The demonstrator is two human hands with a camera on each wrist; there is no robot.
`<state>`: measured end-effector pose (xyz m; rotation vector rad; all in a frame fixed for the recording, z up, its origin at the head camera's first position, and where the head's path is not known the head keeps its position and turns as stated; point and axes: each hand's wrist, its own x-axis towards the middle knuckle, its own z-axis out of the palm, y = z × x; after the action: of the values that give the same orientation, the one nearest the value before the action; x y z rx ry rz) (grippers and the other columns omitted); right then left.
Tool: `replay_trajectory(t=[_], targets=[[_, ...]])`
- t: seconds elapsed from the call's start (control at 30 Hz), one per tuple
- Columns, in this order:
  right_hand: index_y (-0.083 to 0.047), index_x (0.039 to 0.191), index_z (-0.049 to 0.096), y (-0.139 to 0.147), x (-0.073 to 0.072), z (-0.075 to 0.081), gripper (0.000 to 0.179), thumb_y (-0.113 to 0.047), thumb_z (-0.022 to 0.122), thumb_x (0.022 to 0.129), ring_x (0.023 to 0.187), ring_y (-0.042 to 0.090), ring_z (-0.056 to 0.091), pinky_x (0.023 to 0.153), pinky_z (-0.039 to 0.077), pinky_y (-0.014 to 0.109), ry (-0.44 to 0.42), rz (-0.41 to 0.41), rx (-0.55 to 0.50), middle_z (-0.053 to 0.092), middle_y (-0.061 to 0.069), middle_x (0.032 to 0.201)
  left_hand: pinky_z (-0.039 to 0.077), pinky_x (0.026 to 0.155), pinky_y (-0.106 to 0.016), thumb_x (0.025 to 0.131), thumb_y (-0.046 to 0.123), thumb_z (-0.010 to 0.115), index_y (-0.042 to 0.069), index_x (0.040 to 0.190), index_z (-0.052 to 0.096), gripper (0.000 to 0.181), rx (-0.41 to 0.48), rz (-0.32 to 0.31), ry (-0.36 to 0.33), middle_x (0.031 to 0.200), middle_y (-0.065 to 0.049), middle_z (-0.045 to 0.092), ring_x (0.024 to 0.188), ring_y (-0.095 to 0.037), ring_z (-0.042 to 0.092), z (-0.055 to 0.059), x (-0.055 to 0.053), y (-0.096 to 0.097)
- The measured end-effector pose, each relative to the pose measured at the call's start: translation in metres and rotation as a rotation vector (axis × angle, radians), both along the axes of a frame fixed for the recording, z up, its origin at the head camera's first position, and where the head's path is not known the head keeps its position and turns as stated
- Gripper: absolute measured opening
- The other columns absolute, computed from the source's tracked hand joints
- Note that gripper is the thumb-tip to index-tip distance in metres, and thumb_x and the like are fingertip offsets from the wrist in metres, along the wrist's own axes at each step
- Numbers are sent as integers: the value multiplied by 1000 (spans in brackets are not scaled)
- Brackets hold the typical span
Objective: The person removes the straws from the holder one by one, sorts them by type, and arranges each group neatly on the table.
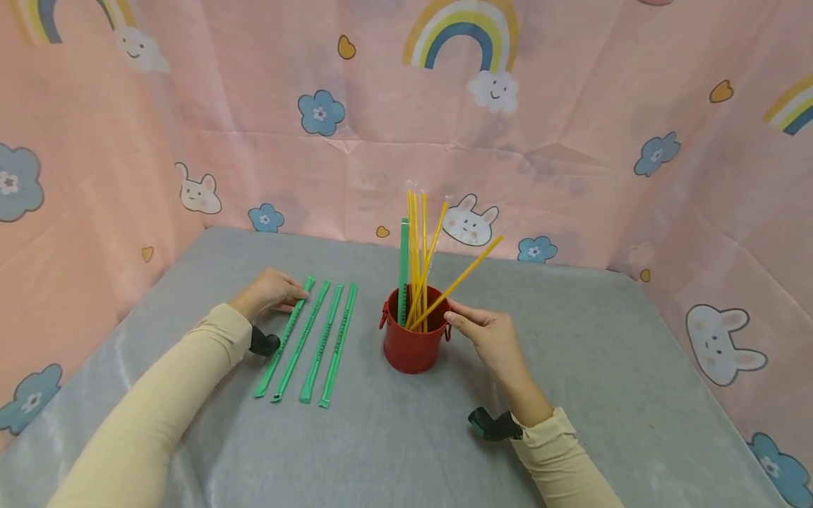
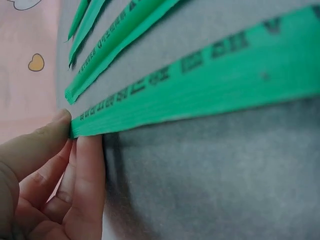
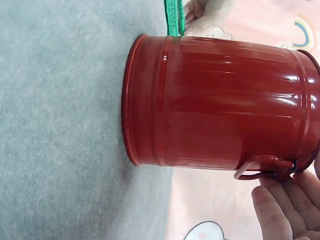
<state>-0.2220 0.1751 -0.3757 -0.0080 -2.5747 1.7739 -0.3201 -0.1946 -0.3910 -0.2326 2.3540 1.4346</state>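
Several green paper-wrapped straws point(image 1: 319, 346) lie side by side on the grey cloth. My left hand point(image 1: 272, 291) pinches the far end of the leftmost wrapped straw point(image 2: 200, 75) between thumb and fingers. To their right stands a small red metal bucket point(image 1: 411, 353), upright. One green wrapped straw point(image 1: 403, 261) and several yellow straws point(image 1: 424, 240) in clear wrappers stick up out of it, one leaning far right. My right hand point(image 1: 492, 342) holds the bucket's right side at the rim, beside its small handle point(image 3: 262, 162); some fingers are hidden behind the bucket.
Grey cloth point(image 1: 571, 367) covers the table. Pink printed curtains point(image 1: 254, 92) hang at the back and both sides. A dark camera mount point(image 1: 495, 425) sits on the right wrist, and another point(image 1: 263, 342) on the left wrist overlaps the leftmost straw.
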Motion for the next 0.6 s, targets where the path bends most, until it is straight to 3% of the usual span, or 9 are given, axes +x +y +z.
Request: replay_trajectory(t=[0.3,0.6], targets=[[-11,128,68,0,-1,-1,41,-30,72,92,125,25,62,105,49,45,6,0,-4,69,11,125,58,63,-23,93,6,68,-15,123,62,37,-47,4,29,76,1,67,64,-4,63,0,-1,1],[-10,129,67,-1,0,-1,40,-27,72,93,125,26,62,105,49,45,1,-4,-4,68,11,125,55,57,-22,91,6,70,-12,114,68,29,-165,5,99,78,-6,67,58,-7,59,5,1,1]])
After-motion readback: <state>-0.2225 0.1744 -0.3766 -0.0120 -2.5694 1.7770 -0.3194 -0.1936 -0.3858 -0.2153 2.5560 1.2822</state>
